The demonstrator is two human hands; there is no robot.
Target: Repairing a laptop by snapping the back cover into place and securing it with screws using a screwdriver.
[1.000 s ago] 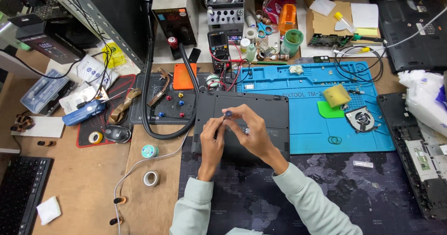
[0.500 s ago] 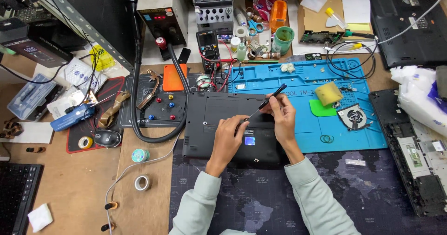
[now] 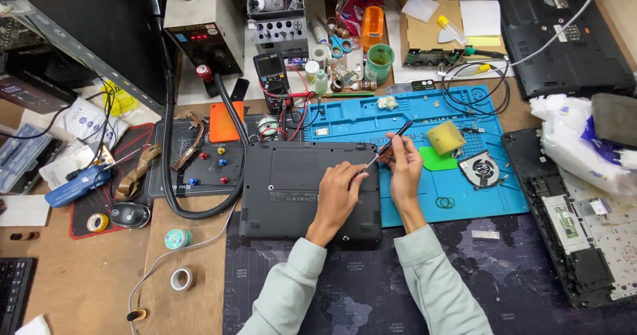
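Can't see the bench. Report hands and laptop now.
Right hand grips screwdriver. Left hand rests on upturned laptop. Tip at right edge, nothing blocking.

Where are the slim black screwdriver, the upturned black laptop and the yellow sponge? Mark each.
slim black screwdriver (image 3: 388,146), head view, middle of its shaft.
upturned black laptop (image 3: 285,182), head view, bare bottom panel.
yellow sponge (image 3: 445,138), head view, centre of its top face.

Under your left fingers (image 3: 352,174) the laptop base (image 3: 292,186) is matt black plastic, lightly grained. The screwdriver (image 3: 388,146) in your right fingers (image 3: 398,157) has a dark smooth shaft (metal or plastic, hard to tell). Beyond them lies a blue rubbery mat (image 3: 411,116), matt; beside it a porous yellow sponge (image 3: 444,137). The worktop (image 3: 73,288) looks like bare wood.
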